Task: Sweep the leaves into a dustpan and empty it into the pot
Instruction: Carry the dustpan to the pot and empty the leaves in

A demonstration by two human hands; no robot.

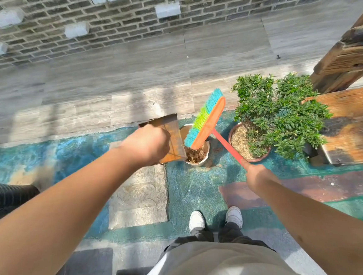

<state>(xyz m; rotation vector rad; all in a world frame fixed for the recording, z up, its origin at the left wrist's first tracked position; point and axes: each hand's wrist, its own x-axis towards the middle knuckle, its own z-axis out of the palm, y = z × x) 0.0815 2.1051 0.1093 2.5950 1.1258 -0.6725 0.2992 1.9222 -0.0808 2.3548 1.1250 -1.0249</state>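
My left hand [148, 143] grips a rusty metal dustpan [171, 136], tilted with its lower edge over a small white pot [205, 158]. Brown dry leaves [195, 154] lie inside that pot. My right hand [257, 173] holds the red handle of a broom [206, 122]. Its orange head with blue and green bristles hangs above the pot, beside the dustpan's mouth. The hand hides how the dustpan is gripped.
A terracotta pot with a green shrub [278, 114] stands just right of the white pot. Wooden beams and a bench [353, 123] fill the right side. A brick wall [123, 22] runs along the back. A black ribbed object [7, 198] sits at left. My white shoes [196, 219] stand below.
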